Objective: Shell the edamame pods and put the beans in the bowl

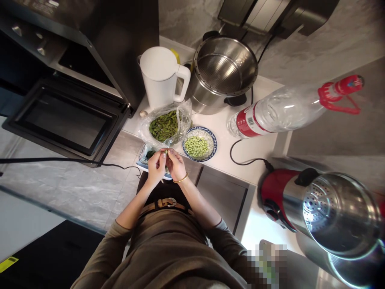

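Note:
My left hand and my right hand meet over a blue-rimmed dish at the counter's edge, fingers pinched together on a green bean pod. A gold bangle sits on my right wrist. Just beyond the hands lies a clear plastic bag full of green pods. To its right stands a blue-patterned bowl holding shelled pale green beans. The dish under my hands holds what look like empty pods, mostly hidden by my fingers.
A white kettle and a steel cooker pot stand at the back. A large water bottle lies at the right, a red-and-steel appliance nearer. A black oven with its door open fills the left. A black cable runs along the counter.

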`<state>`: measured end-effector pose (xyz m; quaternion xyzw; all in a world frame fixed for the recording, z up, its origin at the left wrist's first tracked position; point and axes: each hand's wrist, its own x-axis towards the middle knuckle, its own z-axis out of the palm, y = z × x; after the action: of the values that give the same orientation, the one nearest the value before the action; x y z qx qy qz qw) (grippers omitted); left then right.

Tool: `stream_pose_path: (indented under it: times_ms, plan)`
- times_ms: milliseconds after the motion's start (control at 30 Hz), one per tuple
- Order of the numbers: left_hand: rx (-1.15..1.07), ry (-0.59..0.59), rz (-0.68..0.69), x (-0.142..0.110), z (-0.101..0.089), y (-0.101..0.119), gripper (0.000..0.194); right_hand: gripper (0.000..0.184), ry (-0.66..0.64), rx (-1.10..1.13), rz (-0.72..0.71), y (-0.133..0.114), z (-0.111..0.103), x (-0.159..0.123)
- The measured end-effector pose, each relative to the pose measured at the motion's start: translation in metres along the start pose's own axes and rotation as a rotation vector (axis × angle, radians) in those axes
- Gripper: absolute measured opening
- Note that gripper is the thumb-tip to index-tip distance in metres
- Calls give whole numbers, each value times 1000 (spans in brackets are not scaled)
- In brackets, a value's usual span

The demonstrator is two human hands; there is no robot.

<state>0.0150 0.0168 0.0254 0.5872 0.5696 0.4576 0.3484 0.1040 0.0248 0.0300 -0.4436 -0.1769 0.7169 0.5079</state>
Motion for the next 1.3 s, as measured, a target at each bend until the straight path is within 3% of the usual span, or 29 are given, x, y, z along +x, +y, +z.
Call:
stream_pose_path:
  times_ms: [133,333,567,867,967,1133,1300]
  plan:
    - [394,-99,388,4,-12,-9,28,33,31,54,137,-1,2,4]
    - [534,-111,565,8,-15,-18,29,33,39,7,173,5,0,5]
    - [636,-244,549,8,-28,-16,22,38,-52,-83,233,-3,-10,6]
    - [758,-414,338,9,-46,-15,41,38,-93,64,301,-2,-25,10]
    - [778,-389,287,8,-41,-22,41,43,-114,69,287,3,-29,8]
    - [490,-282,179,4,-24,-24,25,49,-145,5,274,9,-29,3]
    - [533,-231,270,5,-17,-21,19,39,-19,20,212,10,-27,2]
